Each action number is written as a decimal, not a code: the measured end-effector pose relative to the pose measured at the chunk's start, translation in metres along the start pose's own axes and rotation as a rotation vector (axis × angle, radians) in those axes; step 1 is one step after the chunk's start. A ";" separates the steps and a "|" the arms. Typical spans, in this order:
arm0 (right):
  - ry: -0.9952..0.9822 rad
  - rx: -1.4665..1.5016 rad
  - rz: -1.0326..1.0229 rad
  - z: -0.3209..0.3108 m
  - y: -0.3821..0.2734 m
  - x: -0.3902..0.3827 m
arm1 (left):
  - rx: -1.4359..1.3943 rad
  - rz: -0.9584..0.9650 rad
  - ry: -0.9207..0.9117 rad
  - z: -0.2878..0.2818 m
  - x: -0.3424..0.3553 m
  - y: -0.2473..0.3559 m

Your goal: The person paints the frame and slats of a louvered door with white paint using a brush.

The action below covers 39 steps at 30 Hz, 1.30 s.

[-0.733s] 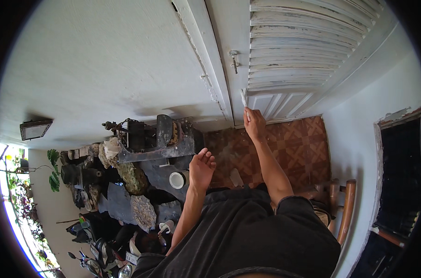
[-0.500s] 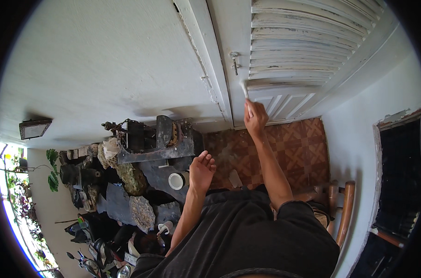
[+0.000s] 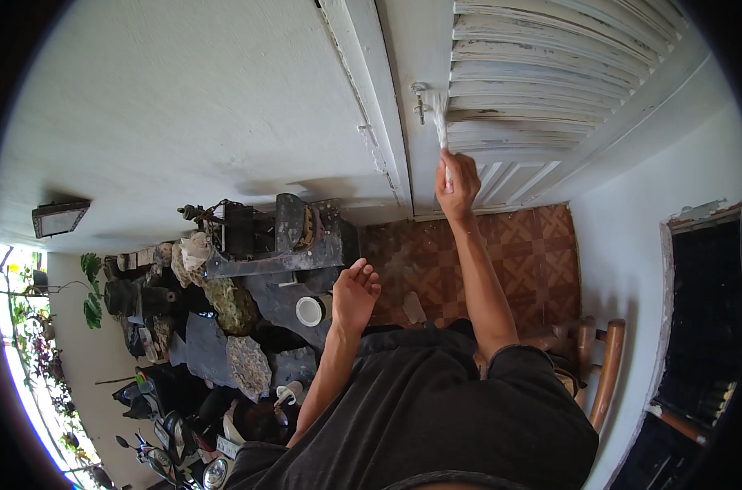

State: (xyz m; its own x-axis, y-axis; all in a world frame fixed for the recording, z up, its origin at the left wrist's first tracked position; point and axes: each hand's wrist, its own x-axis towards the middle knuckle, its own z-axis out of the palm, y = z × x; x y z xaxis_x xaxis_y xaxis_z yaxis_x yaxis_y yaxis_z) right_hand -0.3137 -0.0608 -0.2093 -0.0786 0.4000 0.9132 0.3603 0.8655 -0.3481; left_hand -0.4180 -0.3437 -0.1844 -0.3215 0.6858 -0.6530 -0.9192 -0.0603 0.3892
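My right hand [image 3: 459,186] is closed round the handle of a paintbrush [image 3: 441,129] with white on it. The bristles point up and rest against the white door [image 3: 418,49], on the strip between its metal handle [image 3: 421,106] and the slats [image 3: 534,73]. Some slats show dark, worn patches along their edges. Lower down, my left hand [image 3: 355,296] hangs free with palm up, its fingers loosely bent and nothing in it. A white round container [image 3: 310,311] stands beyond it to the left.
Against the left wall stands a dark bench-like unit [image 3: 281,265] with metal parts. Several rocks [image 3: 248,363] and a motorcycle [image 3: 179,449] are at lower left. A wooden chair [image 3: 612,371] is at my right, by a dark window [image 3: 706,310]. Brown patterned tiles [image 3: 518,261] cover the floor.
My right hand has moved up along the door with the paintbrush, from below the slats to beside the door handle. My left hand has barely shifted.
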 end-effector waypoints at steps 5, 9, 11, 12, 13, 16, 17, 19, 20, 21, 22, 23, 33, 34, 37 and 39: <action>-0.188 -0.032 0.100 0.003 0.021 -0.080 | 0.005 0.015 0.005 0.001 0.000 0.003; -0.373 -0.106 0.175 -0.004 0.025 -0.106 | 0.021 0.006 0.001 0.004 -0.002 0.002; -0.415 -0.123 0.154 -0.006 0.023 -0.105 | 0.023 0.007 -0.023 0.004 -0.002 0.000; -0.449 -0.126 0.167 -0.009 0.023 -0.105 | 0.024 0.007 -0.028 0.005 -0.002 -0.001; -0.487 -0.127 0.177 -0.011 0.020 -0.100 | 0.018 0.000 -0.033 0.004 -0.002 -0.002; -0.419 -0.076 0.109 -0.013 0.015 -0.076 | 0.007 -0.011 -0.038 0.004 -0.002 -0.003; -0.421 -0.074 0.103 -0.012 0.010 -0.060 | 0.003 -0.009 -0.032 0.004 -0.003 -0.003; -0.236 -0.064 0.064 -0.011 0.004 -0.022 | -0.011 -0.007 -0.038 0.004 -0.002 -0.001; -0.215 -0.042 0.059 -0.014 0.000 -0.002 | -0.019 -0.007 -0.040 0.004 -0.002 -0.001; -0.218 -0.045 0.055 -0.016 -0.004 0.015 | -0.024 -0.010 -0.043 0.004 -0.001 -0.001; -0.161 -0.044 0.015 -0.017 -0.008 0.030 | -0.030 -0.008 -0.044 0.004 -0.001 -0.001; -0.105 -0.039 -0.027 -0.018 -0.011 0.042 | -0.039 -0.004 -0.046 0.004 0.000 -0.001; 0.043 -0.010 -0.215 -0.023 -0.018 0.075 | -0.071 0.004 -0.075 -0.003 0.001 0.000; -0.022 -0.016 -0.175 -0.018 -0.008 0.057 | -0.070 0.001 -0.078 -0.002 0.001 0.001; -0.140 -0.016 -0.120 -0.010 0.010 -0.003 | -0.071 0.005 -0.076 -0.002 0.000 0.002; -0.233 -0.038 -0.058 -0.008 0.023 -0.046 | -0.068 0.006 -0.076 -0.002 -0.001 0.004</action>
State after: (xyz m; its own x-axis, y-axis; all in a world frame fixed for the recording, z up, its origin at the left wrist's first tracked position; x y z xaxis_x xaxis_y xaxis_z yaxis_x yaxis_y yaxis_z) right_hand -0.2942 -0.0622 -0.2575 -0.3106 0.4126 0.8563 0.3834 0.8787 -0.2843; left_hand -0.4218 -0.3462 -0.1838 -0.3116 0.7381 -0.5984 -0.9314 -0.1125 0.3462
